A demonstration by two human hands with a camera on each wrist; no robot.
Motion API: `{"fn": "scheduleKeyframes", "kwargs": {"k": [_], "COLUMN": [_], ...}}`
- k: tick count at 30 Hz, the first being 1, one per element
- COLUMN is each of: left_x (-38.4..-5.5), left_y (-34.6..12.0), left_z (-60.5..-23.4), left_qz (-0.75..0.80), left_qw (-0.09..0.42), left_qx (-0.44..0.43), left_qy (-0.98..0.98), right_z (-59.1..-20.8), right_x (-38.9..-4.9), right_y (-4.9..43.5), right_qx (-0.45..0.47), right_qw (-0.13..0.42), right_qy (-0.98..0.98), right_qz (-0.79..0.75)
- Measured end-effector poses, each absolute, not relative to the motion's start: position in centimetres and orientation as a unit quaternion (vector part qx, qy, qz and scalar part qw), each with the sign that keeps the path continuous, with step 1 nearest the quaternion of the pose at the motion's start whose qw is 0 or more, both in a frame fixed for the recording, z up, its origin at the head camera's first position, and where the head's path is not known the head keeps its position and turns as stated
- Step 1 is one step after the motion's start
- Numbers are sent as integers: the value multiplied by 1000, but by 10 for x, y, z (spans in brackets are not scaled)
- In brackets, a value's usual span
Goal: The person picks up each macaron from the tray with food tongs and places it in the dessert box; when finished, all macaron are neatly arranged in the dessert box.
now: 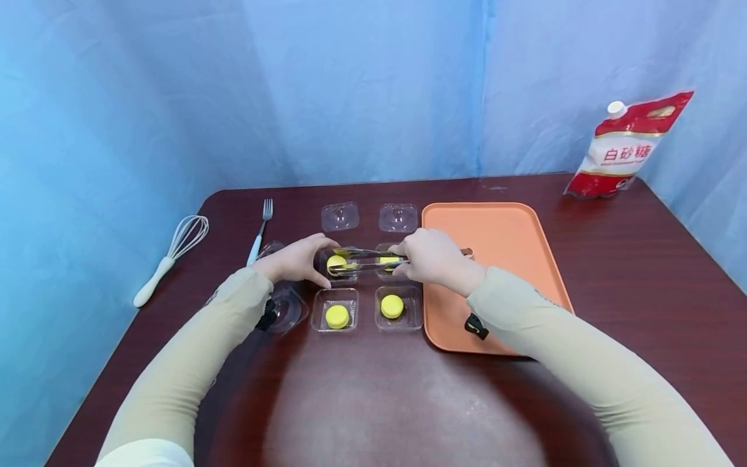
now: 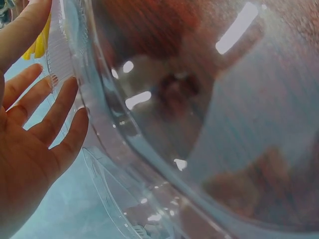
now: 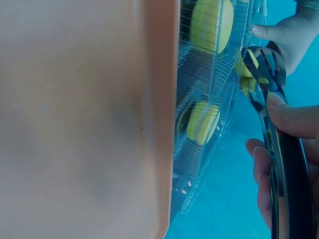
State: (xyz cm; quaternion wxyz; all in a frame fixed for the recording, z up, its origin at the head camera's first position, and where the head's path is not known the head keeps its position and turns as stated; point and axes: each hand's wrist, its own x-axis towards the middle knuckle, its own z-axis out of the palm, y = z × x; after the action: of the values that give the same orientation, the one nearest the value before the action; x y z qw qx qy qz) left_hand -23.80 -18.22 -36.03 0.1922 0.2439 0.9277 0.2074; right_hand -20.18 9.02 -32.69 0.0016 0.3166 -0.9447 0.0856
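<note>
My right hand [image 1: 434, 256] grips metal tongs [image 3: 291, 184], which reach left across the far boxes. Their tips lie at a yellow macaron [image 1: 335, 263] in the far left clear plastic box [image 1: 350, 279]. Around that box's left side my left hand [image 1: 300, 259] spreads thumb and fingers, fingertips right at its walls. Beneath the tongs, another macaron [image 1: 389, 261] sits in the far right box. The near left box [image 1: 318, 311] and near right box [image 1: 414, 311] each contain one yellow macaron.
An orange tray [image 1: 496, 227] lies right of the boxes. Behind them are two clear lids [image 1: 340, 216]; another clear lid [image 1: 286, 311] lies under my left forearm. A fork [image 1: 257, 243] and whisk [image 1: 169, 263] lie left. A red-and-white sugar pouch [image 1: 624, 152] stands back right.
</note>
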Motion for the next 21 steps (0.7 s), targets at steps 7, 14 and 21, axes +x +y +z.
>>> {"fn": "scheduleKeyframes", "kwargs": {"k": [7,14,21], "left_x": [-239,-241,-238], "left_y": [-182,-181,-183], "left_z": [-361,-359,-360], "left_qz": [201,201,199], "left_qw": [192,193,192], "left_qx": [245,242,242], "left_qy": [929,929,930], "right_z": [-327,-325,-326], "right_x": [-204,-206,-204], "right_y": [89,89,93], "right_qx": [311,307,306], "right_qw": [-10,-10,-21], "right_qy": [-946,-947,-946], "right_qz": [88,95,101]}}
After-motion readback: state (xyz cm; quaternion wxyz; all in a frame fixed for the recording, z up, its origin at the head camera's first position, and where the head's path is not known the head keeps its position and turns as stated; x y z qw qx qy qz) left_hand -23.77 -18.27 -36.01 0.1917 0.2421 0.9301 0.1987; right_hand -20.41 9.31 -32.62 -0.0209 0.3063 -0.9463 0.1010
